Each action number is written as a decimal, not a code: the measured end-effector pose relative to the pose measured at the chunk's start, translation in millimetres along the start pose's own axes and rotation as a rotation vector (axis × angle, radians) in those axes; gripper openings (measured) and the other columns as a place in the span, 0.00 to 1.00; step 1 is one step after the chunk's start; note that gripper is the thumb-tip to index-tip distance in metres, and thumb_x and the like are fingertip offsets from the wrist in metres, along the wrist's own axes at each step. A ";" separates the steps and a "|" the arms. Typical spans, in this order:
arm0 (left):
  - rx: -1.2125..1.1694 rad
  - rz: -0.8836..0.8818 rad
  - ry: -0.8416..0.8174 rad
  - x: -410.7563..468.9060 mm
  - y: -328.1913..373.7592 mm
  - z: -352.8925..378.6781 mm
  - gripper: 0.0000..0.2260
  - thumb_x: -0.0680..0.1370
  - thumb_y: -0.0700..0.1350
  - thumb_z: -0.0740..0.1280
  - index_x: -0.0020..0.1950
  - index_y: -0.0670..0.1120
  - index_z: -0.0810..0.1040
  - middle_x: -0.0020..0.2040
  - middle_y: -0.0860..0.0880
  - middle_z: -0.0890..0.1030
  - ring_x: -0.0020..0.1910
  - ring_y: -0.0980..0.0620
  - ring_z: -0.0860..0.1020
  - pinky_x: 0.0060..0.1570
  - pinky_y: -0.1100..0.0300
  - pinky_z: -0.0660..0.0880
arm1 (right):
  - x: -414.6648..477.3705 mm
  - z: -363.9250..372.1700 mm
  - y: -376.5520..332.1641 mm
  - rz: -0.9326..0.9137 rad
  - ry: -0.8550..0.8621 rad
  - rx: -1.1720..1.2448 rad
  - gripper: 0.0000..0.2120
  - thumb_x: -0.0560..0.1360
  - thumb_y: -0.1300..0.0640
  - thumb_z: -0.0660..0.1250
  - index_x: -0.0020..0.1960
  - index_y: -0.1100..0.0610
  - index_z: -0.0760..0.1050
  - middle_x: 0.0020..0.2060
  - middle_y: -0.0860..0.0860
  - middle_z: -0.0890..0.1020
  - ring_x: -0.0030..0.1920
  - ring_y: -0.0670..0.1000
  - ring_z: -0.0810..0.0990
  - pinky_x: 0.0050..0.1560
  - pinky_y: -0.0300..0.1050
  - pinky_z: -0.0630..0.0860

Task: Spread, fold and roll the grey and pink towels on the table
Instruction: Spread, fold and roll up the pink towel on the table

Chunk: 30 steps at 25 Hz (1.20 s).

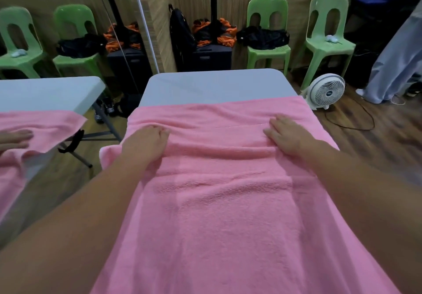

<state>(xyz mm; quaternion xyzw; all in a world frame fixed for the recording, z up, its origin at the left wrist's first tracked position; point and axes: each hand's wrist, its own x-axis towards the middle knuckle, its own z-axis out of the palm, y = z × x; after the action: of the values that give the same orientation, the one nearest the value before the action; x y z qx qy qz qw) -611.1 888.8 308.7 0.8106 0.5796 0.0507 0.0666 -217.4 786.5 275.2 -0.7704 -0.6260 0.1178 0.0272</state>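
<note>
A pink towel [219,202] lies spread over most of the white table [217,83], hanging off its left edge. A raised crosswise fold runs through it between my hands. My left hand [146,143] rests palm down on the left end of that fold, fingers curled onto the cloth. My right hand [287,133] lies flat on the right end, fingers spread and pointing away. Neither hand grips the cloth visibly. No grey towel is in view.
A wall mirror [57,88] on the left repeats the table, towel and hand. Green plastic chairs [267,35] with dark bags stand behind the table. A white floor fan [325,92] sits at the table's far right corner. A person's legs [392,60] stand at the right.
</note>
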 end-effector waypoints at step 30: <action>0.061 0.029 -0.019 -173.5 -22.7 7.8 0.39 0.75 0.67 0.42 0.78 0.46 0.64 0.80 0.42 0.61 0.79 0.41 0.57 0.75 0.38 0.56 | -215.7 9.1 0.2 0.172 0.095 -0.096 0.36 0.77 0.32 0.44 0.79 0.49 0.54 0.81 0.54 0.51 0.80 0.55 0.49 0.77 0.60 0.52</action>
<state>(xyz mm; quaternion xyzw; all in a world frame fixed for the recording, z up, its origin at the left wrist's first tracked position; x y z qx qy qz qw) -687.1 731.5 296.3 0.8209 0.5686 0.0266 0.0467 -259.9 576.1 298.1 -0.8264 -0.5606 0.0529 0.0094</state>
